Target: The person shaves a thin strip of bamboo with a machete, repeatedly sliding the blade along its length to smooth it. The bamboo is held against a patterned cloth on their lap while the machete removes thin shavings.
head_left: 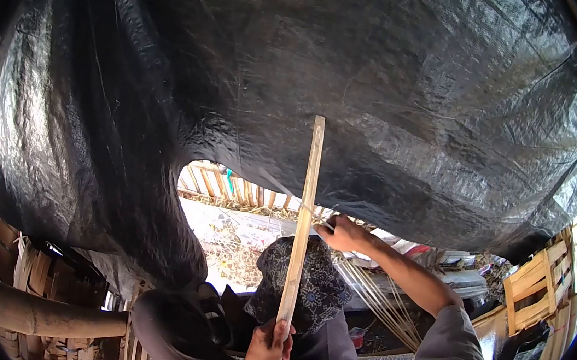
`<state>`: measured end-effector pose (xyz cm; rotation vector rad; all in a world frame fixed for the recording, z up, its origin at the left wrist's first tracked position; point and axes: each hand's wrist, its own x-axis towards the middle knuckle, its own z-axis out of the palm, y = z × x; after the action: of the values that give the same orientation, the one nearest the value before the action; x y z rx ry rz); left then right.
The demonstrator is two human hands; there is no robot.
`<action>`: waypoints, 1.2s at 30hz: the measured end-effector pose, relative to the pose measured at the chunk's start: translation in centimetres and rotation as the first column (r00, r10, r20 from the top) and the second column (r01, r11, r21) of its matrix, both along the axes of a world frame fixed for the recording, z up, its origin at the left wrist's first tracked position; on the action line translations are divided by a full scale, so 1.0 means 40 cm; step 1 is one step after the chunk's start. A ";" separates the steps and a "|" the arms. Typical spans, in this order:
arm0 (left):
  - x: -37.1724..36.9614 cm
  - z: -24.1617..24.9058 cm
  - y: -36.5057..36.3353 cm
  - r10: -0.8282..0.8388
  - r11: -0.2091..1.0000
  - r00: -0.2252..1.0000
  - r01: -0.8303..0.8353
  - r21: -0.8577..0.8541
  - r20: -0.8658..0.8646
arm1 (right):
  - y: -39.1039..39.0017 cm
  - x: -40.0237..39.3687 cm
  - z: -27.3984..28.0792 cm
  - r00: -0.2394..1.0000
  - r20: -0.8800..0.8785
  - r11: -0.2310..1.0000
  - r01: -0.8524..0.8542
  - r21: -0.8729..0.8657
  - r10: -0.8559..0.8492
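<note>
My left hand [266, 348] is closed around the lower part of a long, pale bamboo slat [301, 231], which stands nearly upright in front of me. My right hand [346, 233] is closed at the slat's right side, about midway up. From its fingers a thin, knife-like tool [321, 219] reaches towards the slat; its exact shape is too small to make out. Behind the slat, a dark patterned cloth [302, 281] covers my leg.
A black tarpaulin [385, 84] hangs low ahead and down the left. Thin bamboo strips [385, 301] lie under my right arm, near a red cup [356, 337]. A wooden crate [536, 290] stands at right. A thick bamboo pole [46, 310] crosses the lower left.
</note>
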<state>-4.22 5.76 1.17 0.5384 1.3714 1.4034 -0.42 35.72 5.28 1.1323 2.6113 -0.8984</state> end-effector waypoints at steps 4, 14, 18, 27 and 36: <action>-0.004 0.006 -0.025 -0.139 0.989 0.981 0.132 0.060 0.135 | 0.061 0.033 -0.054 0.966 0.015 0.842 -0.232 0.487 0.258; -0.015 0.041 0.005 -0.089 0.994 0.898 0.111 -0.026 0.430 | 0.057 0.043 -0.005 0.988 -0.021 0.974 -0.149 0.172 0.155; -0.013 0.045 0.025 0.145 0.988 0.955 -0.152 0.008 0.260 | 0.001 0.050 0.029 0.927 0.079 0.818 -0.362 0.446 0.367; -0.010 0.039 0.018 0.037 0.997 0.988 -0.027 -0.072 0.148 | -0.053 0.086 0.025 0.945 -0.009 0.878 -0.301 0.373 0.327; 0.019 0.040 0.042 0.020 0.997 0.979 -0.004 -0.076 0.204 | -0.114 0.112 0.066 0.921 -0.039 0.800 -0.316 0.511 0.388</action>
<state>-3.46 7.43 2.78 0.3269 1.2578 1.3703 4.05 31.15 7.93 0.6220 3.1295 -0.2324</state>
